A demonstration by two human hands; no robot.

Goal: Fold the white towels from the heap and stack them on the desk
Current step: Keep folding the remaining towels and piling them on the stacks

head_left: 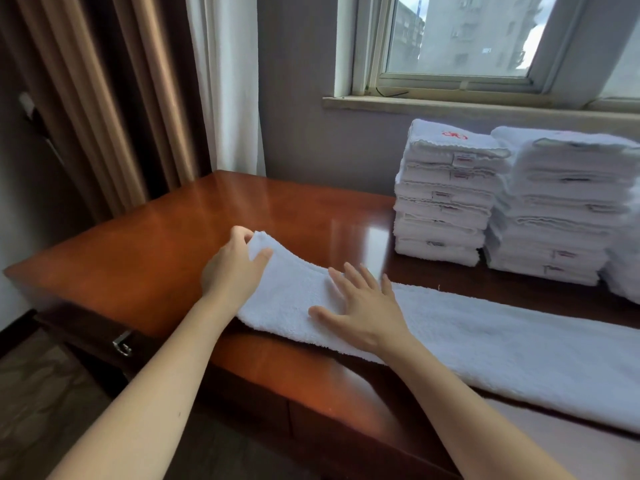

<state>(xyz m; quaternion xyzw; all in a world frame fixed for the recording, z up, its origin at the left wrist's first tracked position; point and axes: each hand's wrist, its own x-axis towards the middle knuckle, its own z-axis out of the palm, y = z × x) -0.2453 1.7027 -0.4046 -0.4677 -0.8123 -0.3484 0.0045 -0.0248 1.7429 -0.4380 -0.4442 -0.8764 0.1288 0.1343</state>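
Head camera view: a person stands at a shiny brown desk with a long white towel on it. The towel is folded into a thin strip. It lies close to the desk's front edge.

The strip's long way goes from left to right. Its left end sits about halfway along the desk and a bit further in from the front edge. Its right end comes nearer to the person and goes out of the picture, so I cannot see where it stops.

The left hand pinches the left end, thumb on top and fingers curled round the tip. That end is lifted a little off the wood. The right hand lies flat on the towel just beside it, with its fingers straight and spread apart.

Here is what I think could go wrong. The desk looks slippery. If the flat hand lets go too soon, the pull from the left could drag the whole strip sideways. It could slide over the front edge. If the lifted end comes over crooked, the sides will not match and the fold will be lumpy.

At the desk's back right corner stand a folded stack and a second stack, touching each other. Both are tall. A bump while adding this towel could tip them.
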